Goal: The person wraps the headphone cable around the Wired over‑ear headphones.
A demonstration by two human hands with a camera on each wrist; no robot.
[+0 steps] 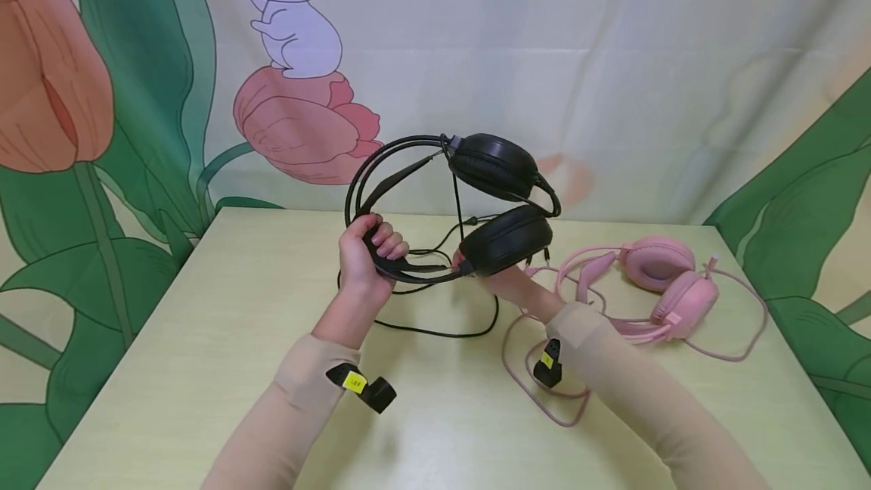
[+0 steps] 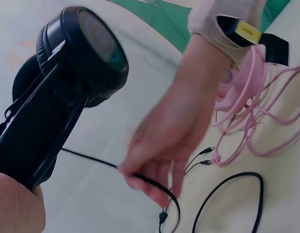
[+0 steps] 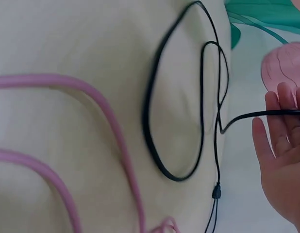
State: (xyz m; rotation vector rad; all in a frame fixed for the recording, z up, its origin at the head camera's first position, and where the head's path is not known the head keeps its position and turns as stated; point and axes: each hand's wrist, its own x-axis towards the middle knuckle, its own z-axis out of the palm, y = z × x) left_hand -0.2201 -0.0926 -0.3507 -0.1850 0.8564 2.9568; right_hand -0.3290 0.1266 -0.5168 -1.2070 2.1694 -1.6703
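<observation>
A black over-ear headset (image 1: 500, 240) hangs above the table in the head view, ear cups to the right. My left hand (image 1: 367, 255) grips its headband, fingers curled round it; only part of that hand (image 2: 19, 204) shows in the left wrist view. My right hand (image 2: 164, 131) is below the ear cups, mostly hidden behind the lower one in the head view. In the left wrist view it pinches the headset's black cable (image 2: 91, 159) near the thumb. The cable crosses the fingers of this right hand (image 3: 286, 170) in the right wrist view, thumb out of frame.
A pink headset (image 1: 687, 301) lies on the table (image 1: 170, 369) at the right, its pink cable (image 1: 537, 399) looped beneath my right forearm. Loops of black cable (image 1: 442, 334) lie under the black headset. A printed cloth (image 1: 476, 59) hangs behind the table.
</observation>
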